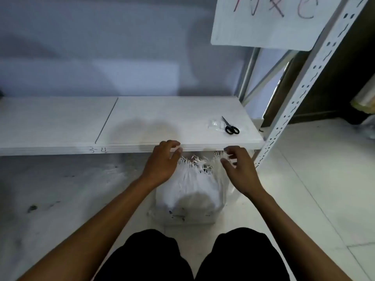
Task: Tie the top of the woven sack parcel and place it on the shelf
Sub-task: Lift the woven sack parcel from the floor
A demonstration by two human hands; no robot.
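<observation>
A white woven sack parcel (190, 193) stands on the floor just in front of the white shelf (142, 126). Its frayed top edge points up between my hands. My left hand (162, 161) pinches the left side of the frayed top, just under the shelf's front edge. My right hand (237, 167) pinches the right side of the top between thumb and fingers. The sack's mouth gapes slightly between the two hands. The lower part of the parcel looks boxy and bulging.
Black-handled scissors (230, 126) lie on the shelf's right end beside a small clear plastic packet (215, 124). A perforated white upright (304, 88) rises at the right. A white sign (269, 21) hangs above. My knees in dark trousers (190, 258) are below.
</observation>
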